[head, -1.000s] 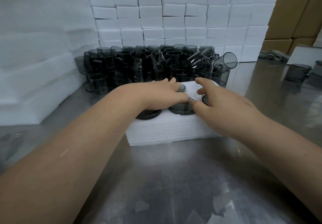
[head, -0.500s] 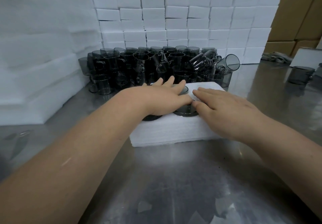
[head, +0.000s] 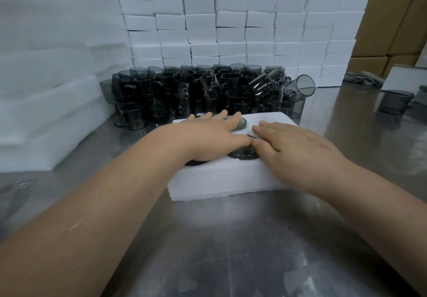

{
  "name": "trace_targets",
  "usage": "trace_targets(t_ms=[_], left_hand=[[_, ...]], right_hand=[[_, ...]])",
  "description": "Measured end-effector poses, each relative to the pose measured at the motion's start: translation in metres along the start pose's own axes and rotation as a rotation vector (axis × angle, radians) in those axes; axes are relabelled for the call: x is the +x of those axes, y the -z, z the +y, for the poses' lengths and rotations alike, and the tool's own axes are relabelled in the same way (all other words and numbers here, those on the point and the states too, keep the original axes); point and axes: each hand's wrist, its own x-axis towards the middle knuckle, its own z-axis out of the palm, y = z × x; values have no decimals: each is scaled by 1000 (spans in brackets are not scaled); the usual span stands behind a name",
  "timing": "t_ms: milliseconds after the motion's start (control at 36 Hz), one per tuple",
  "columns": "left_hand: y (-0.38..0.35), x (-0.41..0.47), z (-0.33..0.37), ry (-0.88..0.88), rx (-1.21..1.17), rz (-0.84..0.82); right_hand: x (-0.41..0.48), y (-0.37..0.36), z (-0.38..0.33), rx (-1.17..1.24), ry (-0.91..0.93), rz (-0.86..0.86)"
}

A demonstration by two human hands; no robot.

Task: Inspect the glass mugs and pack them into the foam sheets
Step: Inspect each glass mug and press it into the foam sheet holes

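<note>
A white foam block (head: 221, 181) lies on the steel table in front of me, with dark glass mugs sunk into its round holes; the base of one (head: 242, 154) shows between my hands. My left hand (head: 208, 137) lies flat on the left half of the block, fingers straight, over the mugs there. My right hand (head: 298, 146) presses flat on the right half. My thumbs meet in the middle. Behind the block stands a pile of loose smoky-grey glass mugs (head: 184, 93).
A wall of packed white foam blocks (head: 231, 26) rises behind the mugs. Loose foam sheets (head: 46, 102) are stacked at the left. At the right are cardboard cartons (head: 397, 19), a single mug (head: 395, 101) and a grey cloth (head: 360, 78).
Both hands have flattened onto the foam block: fingers that were curled at the mugs a second ago now lie straight, and the right hand covers the right side.
</note>
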Motion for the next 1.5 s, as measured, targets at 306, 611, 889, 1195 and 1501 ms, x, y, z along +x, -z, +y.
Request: trace_targets(t_ms=[306, 611, 889, 1195, 1501], left_hand=[[1, -2, -4, -76, -90, 39], [1, -4, 0, -64, -143, 99], [29, 11, 0, -14, -239, 159], [54, 87, -72, 270, 260, 312], [36, 119, -88, 245, 284, 345]], right_hand=[[-8, 5, -6, 33, 73, 27], [-8, 7, -4, 49, 128, -14], [-7, 5, -2, -8, 111, -16], [-5, 2, 0, -5, 132, -17], [-5, 2, -1, 16, 127, -6]])
